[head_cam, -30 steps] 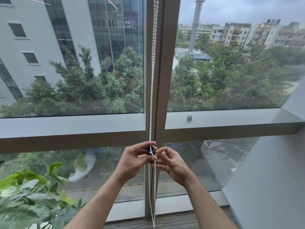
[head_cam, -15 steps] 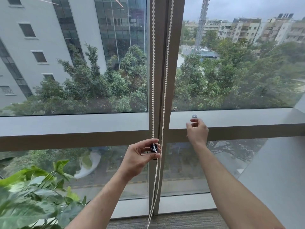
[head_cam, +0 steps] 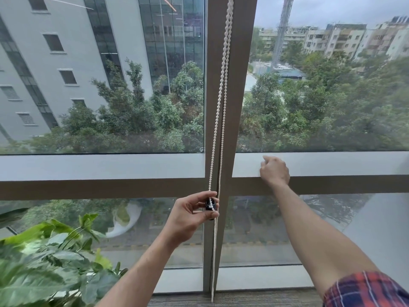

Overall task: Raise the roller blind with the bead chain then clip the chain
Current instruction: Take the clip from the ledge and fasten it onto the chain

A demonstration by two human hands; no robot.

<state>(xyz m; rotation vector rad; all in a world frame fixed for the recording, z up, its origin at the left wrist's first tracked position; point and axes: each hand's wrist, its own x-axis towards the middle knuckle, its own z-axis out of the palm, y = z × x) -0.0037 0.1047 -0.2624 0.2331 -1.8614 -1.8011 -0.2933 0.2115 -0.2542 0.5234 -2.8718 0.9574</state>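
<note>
A white bead chain (head_cam: 221, 96) hangs in two strands down the brown window mullion (head_cam: 239, 85), reaching almost to the floor. My left hand (head_cam: 188, 218) pinches a small black clip (head_cam: 208, 205) between thumb and fingers, with the left strand running over it. My right hand (head_cam: 275, 171) is up on the grey window ledge (head_cam: 332, 163) to the right of the mullion. Its fingers are curled over the spot where a small metal knob stood, and they hide the knob. No roller blind shows in the glass.
A leafy green plant (head_cam: 44, 262) fills the lower left corner close to my left forearm. A grey wall (head_cam: 380, 229) angles in at the right. Grey carpet (head_cam: 254, 298) runs along the window's foot.
My right hand left the clip, went up and right to the ledge, and now covers the metal knob. The two strands untwisted. My left hand keeps holding the clip.
</note>
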